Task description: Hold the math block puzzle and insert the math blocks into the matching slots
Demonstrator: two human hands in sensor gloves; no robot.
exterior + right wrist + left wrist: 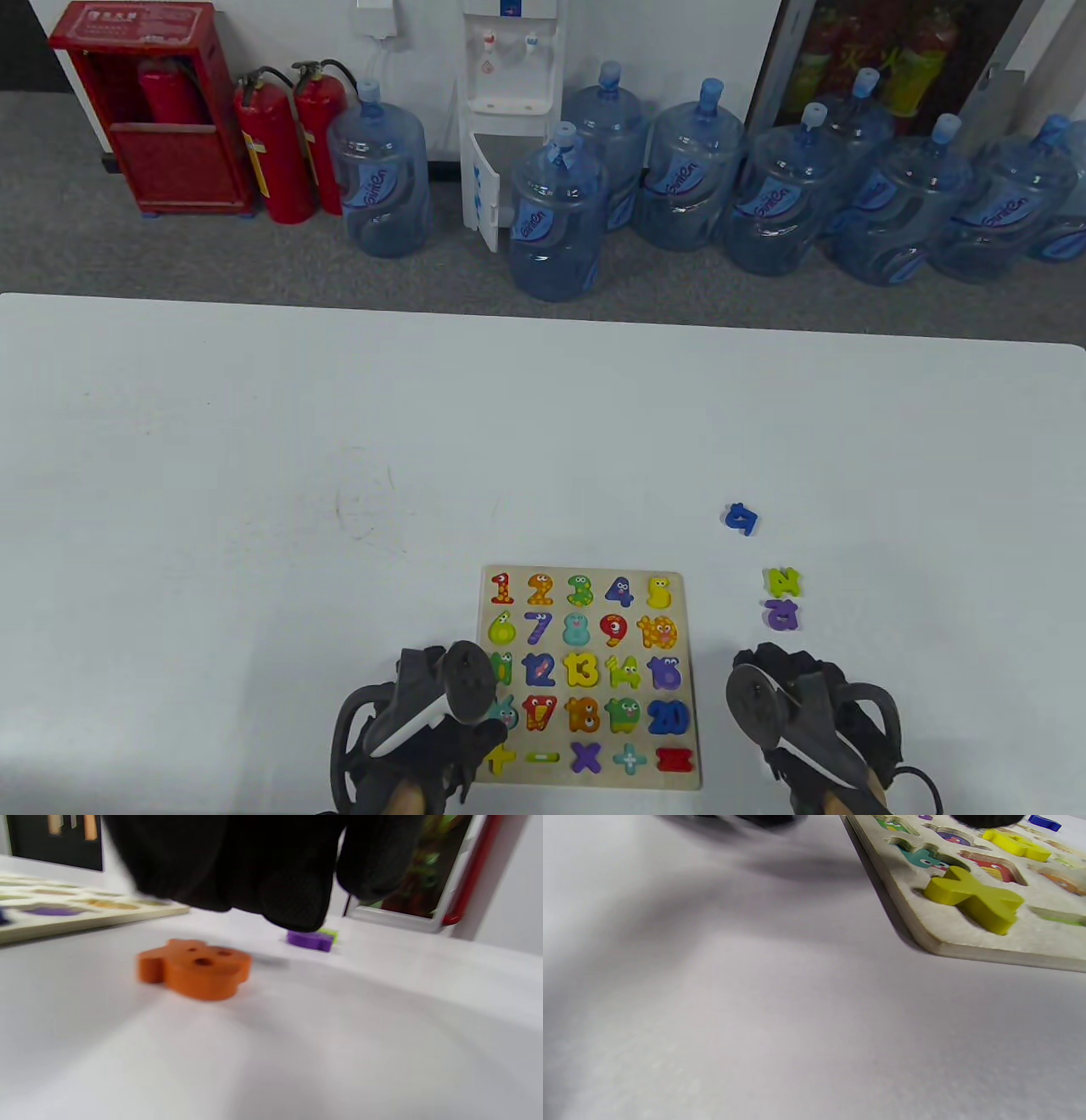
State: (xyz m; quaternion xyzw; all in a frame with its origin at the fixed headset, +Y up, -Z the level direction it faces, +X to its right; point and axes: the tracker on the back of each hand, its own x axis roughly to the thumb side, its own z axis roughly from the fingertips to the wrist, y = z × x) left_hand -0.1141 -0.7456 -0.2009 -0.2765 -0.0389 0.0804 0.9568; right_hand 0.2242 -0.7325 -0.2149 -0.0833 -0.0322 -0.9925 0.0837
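Note:
The wooden puzzle board [594,575] lies at the table's front middle with most number and sign blocks in their slots. My left hand [441,722] lies over its left edge; in the left wrist view a fingertip [984,818] sits on top of the board [967,938] beyond the yellow plus block [980,897]. My right hand [797,713] is to the right of the board, holding nothing. In the right wrist view its fingers [292,899] hang just above an orange block [195,968] that lies flat on the table.
Loose blocks lie on the table right of the board: a blue one [741,518], a green one [781,581] and a purple one [780,613], the purple one also in the right wrist view [309,940]. Water bottles and fire extinguishers stand beyond the table's far edge.

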